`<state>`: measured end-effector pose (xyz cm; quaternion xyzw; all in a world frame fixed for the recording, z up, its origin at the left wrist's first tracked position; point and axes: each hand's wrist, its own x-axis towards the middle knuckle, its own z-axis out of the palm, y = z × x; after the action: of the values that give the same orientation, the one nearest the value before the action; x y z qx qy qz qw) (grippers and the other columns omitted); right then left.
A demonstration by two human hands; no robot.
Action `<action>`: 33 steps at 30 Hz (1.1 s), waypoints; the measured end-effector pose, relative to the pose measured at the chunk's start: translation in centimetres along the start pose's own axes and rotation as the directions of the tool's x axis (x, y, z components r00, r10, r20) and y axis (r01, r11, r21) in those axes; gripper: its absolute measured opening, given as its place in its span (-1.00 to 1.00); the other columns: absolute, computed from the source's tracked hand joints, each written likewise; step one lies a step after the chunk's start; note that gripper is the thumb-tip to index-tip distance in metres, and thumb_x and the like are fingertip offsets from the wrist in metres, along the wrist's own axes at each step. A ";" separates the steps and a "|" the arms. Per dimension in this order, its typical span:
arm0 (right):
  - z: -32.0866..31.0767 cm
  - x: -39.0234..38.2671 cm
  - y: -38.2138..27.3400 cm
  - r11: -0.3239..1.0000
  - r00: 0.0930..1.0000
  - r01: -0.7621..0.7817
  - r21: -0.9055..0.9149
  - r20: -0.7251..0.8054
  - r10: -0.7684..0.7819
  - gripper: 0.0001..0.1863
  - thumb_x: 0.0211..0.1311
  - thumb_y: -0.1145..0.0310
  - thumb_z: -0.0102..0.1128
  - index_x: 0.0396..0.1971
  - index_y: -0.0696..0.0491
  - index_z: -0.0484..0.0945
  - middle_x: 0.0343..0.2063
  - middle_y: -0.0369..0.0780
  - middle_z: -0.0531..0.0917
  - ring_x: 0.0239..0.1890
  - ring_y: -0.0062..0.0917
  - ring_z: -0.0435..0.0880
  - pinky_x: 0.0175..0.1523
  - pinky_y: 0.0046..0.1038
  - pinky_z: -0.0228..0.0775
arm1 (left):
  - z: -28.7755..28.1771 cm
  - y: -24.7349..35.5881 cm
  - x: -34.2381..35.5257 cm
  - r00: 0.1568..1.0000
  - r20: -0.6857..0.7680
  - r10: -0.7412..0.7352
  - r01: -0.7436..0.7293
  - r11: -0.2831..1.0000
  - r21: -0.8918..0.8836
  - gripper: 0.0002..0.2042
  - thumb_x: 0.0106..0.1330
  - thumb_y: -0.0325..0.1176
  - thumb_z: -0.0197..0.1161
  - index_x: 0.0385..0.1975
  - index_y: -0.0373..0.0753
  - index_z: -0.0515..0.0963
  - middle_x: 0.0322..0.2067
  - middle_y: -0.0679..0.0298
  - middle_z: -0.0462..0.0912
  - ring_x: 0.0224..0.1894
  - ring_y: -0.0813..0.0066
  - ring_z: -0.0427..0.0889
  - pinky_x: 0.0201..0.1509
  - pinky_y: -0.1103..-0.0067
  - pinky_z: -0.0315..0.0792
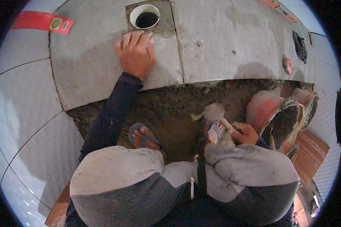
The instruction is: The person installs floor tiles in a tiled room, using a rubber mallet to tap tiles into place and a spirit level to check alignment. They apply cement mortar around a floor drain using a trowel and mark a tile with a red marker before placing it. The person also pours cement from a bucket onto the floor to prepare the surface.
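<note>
My left hand (137, 53) rests on a large grey floor tile (91, 64), fingers lying forward at the edge of its square cutout. Just beyond the fingertips, a round white pipe (133, 19) stands in that cutout, its inside dark. Low at the right, my right hand (246, 133) is closed around the handle of a mallet (213, 112) with a pale, rounded head. The mallet head is over the dark bare ground, above my right foot and apart from the tiles.
Mortar-smeared buckets (263, 108) lie tipped at the right, beside a brown box (312, 153). A red spirit level (36, 21) lies at the far left. A black plastic scrap (299, 46) and a small pink-red object (288, 66) sit on the right tile. Both my feet are on the unpaved strip.
</note>
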<state>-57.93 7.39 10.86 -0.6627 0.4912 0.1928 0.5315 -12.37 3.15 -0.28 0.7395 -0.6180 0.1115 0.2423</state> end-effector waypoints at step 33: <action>-6.2 8.3 -11.1 0.711 0.939 0.344 -0.614 0.244 -0.244 -0.72 0.15 0.13 0.19 -0.29 0.03 0.62 -0.56 -0.02 0.64 -0.42 -0.02 0.66 -0.31 -0.08 0.53 | 1.2 0.5 0.9 1.000 0.008 -0.029 0.030 0.996 -0.083 -0.84 0.27 -0.27 0.12 -0.27 -0.17 0.56 -0.28 0.20 0.58 -0.15 0.12 0.52 -0.09 0.22 0.35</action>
<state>-46.41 -2.38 12.31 -0.8588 0.2422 0.3107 0.3276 -12.84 1.72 -0.75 0.7383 -0.6119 0.0796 0.2722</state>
